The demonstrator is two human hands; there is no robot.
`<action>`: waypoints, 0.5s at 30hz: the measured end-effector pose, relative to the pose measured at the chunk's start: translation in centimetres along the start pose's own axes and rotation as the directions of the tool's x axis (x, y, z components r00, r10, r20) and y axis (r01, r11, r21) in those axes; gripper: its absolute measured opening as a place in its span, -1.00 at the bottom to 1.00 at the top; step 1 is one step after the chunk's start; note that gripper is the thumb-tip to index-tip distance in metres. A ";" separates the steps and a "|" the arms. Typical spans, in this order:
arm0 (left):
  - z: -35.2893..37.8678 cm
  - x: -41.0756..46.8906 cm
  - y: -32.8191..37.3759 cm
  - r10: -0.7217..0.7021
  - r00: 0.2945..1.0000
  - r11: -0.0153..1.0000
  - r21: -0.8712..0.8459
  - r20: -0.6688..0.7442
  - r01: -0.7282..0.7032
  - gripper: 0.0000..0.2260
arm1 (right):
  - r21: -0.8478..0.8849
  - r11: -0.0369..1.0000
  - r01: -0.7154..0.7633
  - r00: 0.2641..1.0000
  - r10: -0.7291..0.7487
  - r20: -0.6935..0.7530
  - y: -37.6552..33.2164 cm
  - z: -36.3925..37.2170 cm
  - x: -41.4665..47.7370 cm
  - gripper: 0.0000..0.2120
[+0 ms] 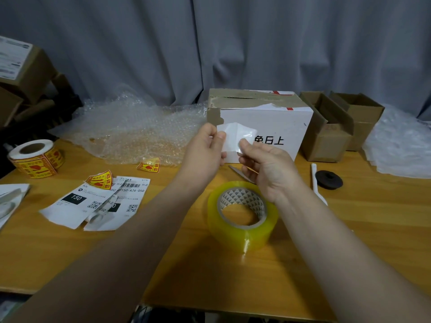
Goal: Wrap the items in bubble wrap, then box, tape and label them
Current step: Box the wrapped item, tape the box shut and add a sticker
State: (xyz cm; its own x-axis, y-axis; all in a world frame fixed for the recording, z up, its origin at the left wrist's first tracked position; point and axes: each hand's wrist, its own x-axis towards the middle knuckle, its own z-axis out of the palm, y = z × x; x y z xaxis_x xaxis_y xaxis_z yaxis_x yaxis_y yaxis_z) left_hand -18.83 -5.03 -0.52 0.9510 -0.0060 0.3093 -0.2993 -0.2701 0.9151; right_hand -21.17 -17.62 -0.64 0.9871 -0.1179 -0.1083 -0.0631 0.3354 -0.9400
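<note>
Your left hand (pixel 205 148) and right hand (pixel 265 166) are raised together, each pinching an edge of a small white sheet (pixel 233 136) (label or backing, unclear) just before the taped box (pixel 268 120). The tape roll (pixel 242 217) sits beneath your right wrist; bubble wrap (pixel 130 131) lies left. Hands hide the box's lower front.

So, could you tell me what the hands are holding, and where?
A white label: the left hand pinches its left edge, the right hand its lower right.

A grey pleated curtain (pixel 163 43) hangs behind the light wooden table (pixel 349 241).
</note>
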 end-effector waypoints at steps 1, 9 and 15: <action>-0.2 0.1 0.1 0.008 1.000 1.000 -0.002 0.018 -0.008 -0.83 | -0.007 1.000 -0.009 1.000 0.009 -0.009 -0.3 -0.2 0.0 -0.88; -1.5 1.2 -0.2 -0.021 0.991 0.999 0.033 0.133 0.016 -0.82 | -0.146 0.989 -0.031 0.999 0.027 -0.029 -2.1 -0.5 0.1 -0.90; -2.9 1.8 -0.6 -0.016 0.965 0.985 0.167 0.264 -0.029 -0.79 | -0.425 0.905 0.032 0.999 -0.037 -0.005 -2.9 -1.6 0.5 -0.87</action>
State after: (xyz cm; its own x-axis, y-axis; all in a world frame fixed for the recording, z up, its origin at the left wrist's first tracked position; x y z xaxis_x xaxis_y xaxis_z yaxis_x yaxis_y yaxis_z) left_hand -17.20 -2.09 0.27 0.9427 -0.2551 0.2151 -0.3095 -0.4270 0.8496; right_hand -20.76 -20.11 1.55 0.9880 -0.1351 -0.0749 -0.0884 -0.0971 -0.9913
